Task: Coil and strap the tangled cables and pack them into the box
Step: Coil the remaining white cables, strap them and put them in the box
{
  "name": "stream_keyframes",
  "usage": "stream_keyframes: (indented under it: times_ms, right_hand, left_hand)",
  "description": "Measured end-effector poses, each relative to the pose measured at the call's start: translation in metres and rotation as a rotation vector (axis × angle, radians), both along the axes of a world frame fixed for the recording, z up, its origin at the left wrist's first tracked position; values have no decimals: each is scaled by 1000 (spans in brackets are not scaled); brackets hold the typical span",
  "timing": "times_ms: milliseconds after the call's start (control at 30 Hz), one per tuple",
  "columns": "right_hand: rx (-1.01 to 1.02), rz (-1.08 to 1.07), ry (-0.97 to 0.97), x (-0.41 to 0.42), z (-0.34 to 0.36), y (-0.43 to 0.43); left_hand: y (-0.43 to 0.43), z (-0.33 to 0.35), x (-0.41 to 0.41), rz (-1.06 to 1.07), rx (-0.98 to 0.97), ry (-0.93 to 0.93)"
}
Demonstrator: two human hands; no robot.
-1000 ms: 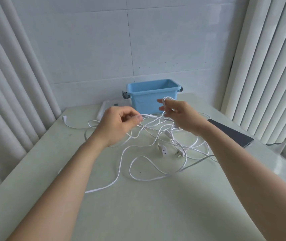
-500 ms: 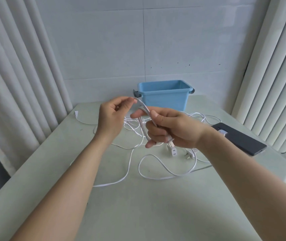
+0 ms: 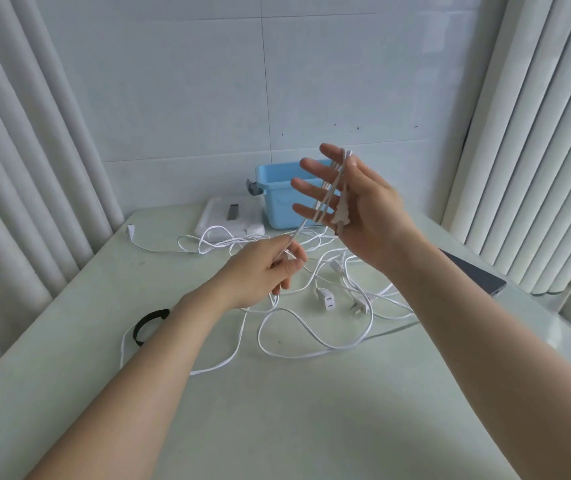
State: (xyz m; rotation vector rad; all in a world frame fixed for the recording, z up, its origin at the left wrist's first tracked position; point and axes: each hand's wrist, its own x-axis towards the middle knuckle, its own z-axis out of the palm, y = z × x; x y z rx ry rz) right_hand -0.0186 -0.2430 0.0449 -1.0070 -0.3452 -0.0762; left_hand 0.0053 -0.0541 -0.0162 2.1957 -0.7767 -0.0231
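Pale green, the table (image 3: pixel 312 427) is carrying everything. White cables (image 3: pixel 298 344) are lying tangled over its middle, well in front of the blue box (image 3: pixel 277 206), which is standing at the far edge beside a white flat case (image 3: pixel 221 216). The right hand (image 3: pixel 357 206) is hanging raised above the tangle, its fingers spread and released, with loops of cable draped across the palm and a plug end hanging there. The left hand (image 3: pixel 270 268) is pinching the same cable between thumb and fingers, lower and nearer. A dark phone (image 3: pixel 478 275) is lying at the right edge. A black strap (image 3: pixel 147 327) is resting curled beside the left forearm.
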Motion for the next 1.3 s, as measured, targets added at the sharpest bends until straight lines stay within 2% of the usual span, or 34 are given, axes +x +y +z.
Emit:
stream_keyframes:
  times_ms: [100, 200, 333, 433, 500, 633, 700, 800, 867, 933, 1033, 1133, 1200, 1300]
  right_hand:
    - [-78, -153, 11, 5, -3, -7]
    - [-248, -273, -9, 9, -11, -9]
    - [-651, -401, -203, 12, -22, -10]
    - [-1034, -508, -442, 16, -28, -16]
    - [-1179, -483, -488, 18, -31, -21]
    - [-1222, -237, -435, 11, -30, -21]
    - [-1239, -150, -420, 8, -28, -18]
    - [-1326, -38, -309, 5, -25, -13]
    - [-1291, 116, -167, -1, -24, -12]
    - [-1084, 341, -71, -7, -25, -12]
    - [-764, 580, -40, -11, -25, -13]
    - [-604, 675, -84, -10, -22, -10]
    - [-482, 690, -95, -11, -18, -9]
    - [-338, 576, -66, -7, -13, -12]
  left_hand:
    - [-8, 6, -7, -38, 112, -16]
    - [-11, 15, -13, 17, 267, -149]
    - [-7, 24, -16, 131, 315, -255]
    - [-1, 33, -17, 201, 316, -352]
    - [5, 40, -16, 197, 190, -352]
    - [11, 50, -14, 109, -335, -163]
    - [13, 51, -16, 131, -435, -132]
    - [15, 53, -14, 171, -473, -170]
    - [18, 54, -9, 217, -533, -253]
    - [23, 53, -4, 299, -587, -358]
    - [33, 42, 9, 430, -608, -427]
    - [33, 25, 17, 452, -512, -355]
    - [20, 15, 14, 343, -411, -215]
    - [-4, 0, 3, 187, -205, -169]
